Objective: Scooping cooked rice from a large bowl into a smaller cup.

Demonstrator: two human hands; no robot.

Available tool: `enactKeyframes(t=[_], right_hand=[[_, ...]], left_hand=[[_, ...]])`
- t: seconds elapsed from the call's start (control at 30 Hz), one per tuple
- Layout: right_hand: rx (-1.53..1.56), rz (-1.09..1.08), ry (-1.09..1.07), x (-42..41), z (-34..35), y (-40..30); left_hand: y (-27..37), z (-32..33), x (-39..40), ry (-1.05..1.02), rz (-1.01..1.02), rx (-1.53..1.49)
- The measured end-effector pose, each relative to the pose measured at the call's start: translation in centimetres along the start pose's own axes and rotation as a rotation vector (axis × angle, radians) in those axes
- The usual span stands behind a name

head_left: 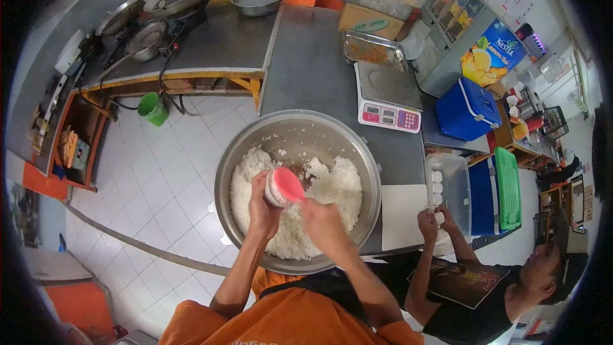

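Observation:
A wide round metal basin (298,116) stands before me, holding a large mass of cooked white rice (335,199) with a bare patch of its bottom showing near the middle. Above the rice, my left hand (265,213) grips a small clear cup (272,192) that seems to be filled with rice. A pink plastic scoop (288,183) covers the cup's mouth, bowl against it. My right hand (328,227), slightly blurred, holds the scoop by its handle.
At my right a co-worker's hands (438,220) hold a small white bundle beside a clear plastic bin (455,177) with several similar bundles. White paper (403,218) lies on the counter. Beyond are a digital scale (389,96), a metal tray (373,50) and a blue cooler (468,110).

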State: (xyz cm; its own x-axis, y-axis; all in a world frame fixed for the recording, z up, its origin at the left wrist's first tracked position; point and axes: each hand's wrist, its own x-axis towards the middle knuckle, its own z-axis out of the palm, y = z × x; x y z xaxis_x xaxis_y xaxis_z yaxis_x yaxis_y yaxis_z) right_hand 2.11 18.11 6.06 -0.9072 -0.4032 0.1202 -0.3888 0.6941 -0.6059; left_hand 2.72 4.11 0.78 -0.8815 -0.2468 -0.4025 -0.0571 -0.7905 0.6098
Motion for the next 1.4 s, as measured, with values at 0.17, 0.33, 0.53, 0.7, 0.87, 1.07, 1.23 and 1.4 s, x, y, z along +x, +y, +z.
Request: enactKeyframes(t=[0.17, 0.33, 0.53, 0.7, 0.87, 1.07, 1.23, 1.4], right_hand=[[-0.048, -0.058, -0.177, -0.7, 0.2, 1.4], [-0.304, 0.345, -0.163, -1.8, -2.3, 5.8], [1.790, 0.596, -0.073, -2.6, 4.7, 6.8], [2.517, 0.651, -0.131, -7.7, 0.0, 13.2], [2.230, 0.440, 0.464, -12.5, -5.3, 20.0], [0.546, 1.007, 0.803, -15.3, -3.7, 34.1], [-0.214, 0.937, 0.856, -14.5, -1.7, 39.7], [-0.014, 0.806, 1.166, -16.0, -4.1, 38.1]], left_hand=[[0.0, -0.6, -0.5, 0.082, -0.042, 0.090], [2.4, -0.4, -2.2, -0.023, 0.015, -0.011], [-4.4, 3.7, -4.1, 0.044, -0.022, 0.256], [-4.8, 2.4, -4.9, -0.136, 0.604, 1.312], [-4.0, 0.4, -5.0, -0.216, 0.306, 1.092], [-4.7, 0.2, -5.1, -0.111, 0.332, 1.092], [-5.1, 0.2, -5.1, -0.149, 0.258, 1.071], [-5.5, 0.0, -6.2, -0.121, 0.283, 1.051]])
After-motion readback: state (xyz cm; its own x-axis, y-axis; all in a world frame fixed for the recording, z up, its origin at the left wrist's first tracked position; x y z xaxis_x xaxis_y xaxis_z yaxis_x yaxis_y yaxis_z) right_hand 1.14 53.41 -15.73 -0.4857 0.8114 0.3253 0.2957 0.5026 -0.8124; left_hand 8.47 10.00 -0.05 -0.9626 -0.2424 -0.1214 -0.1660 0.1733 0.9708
